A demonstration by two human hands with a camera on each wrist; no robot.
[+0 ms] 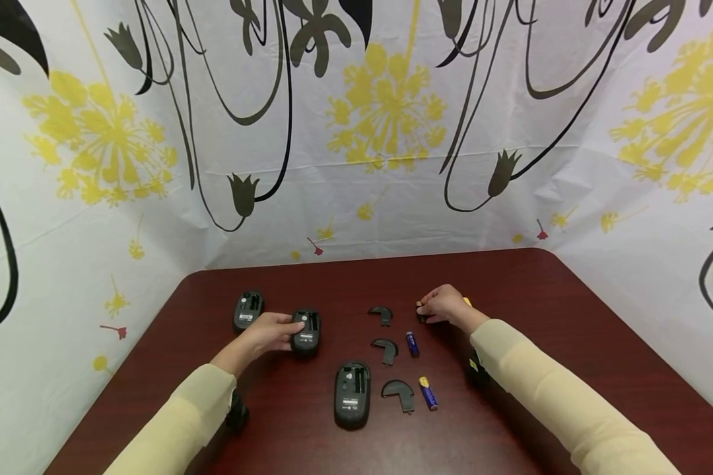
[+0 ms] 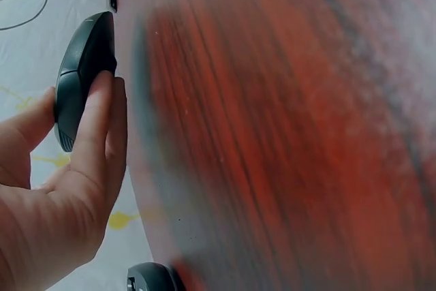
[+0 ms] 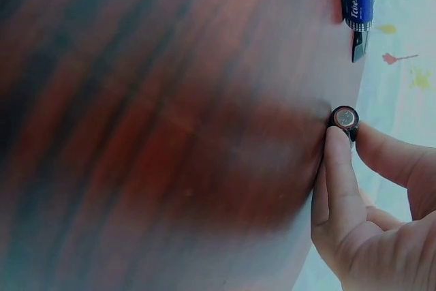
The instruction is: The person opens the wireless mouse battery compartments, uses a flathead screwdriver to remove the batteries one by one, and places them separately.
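My left hand (image 1: 266, 335) holds a black computer mouse (image 1: 306, 341), its underside and uncovered battery slot facing up in the head view. In the left wrist view this mouse (image 2: 85, 66) sits on edge between thumb and fingers. Farther right, my right hand (image 1: 448, 305) pinches a small battery (image 3: 345, 118), low over the table and end-on to the right wrist camera. Nearest to that hand lies a blue battery (image 1: 412, 344). Three curved black battery covers (image 1: 386, 318) lie in a column between the hands.
Another upturned mouse (image 1: 247, 310) lies left of my left hand. A third mouse (image 1: 352, 399) rests nearer me with its battery slot uncovered. Beside the nearest cover is a blue battery with a yellow end (image 1: 428, 393). Patterned cloth (image 1: 356, 224) hangs behind the dark red table (image 1: 481, 429).
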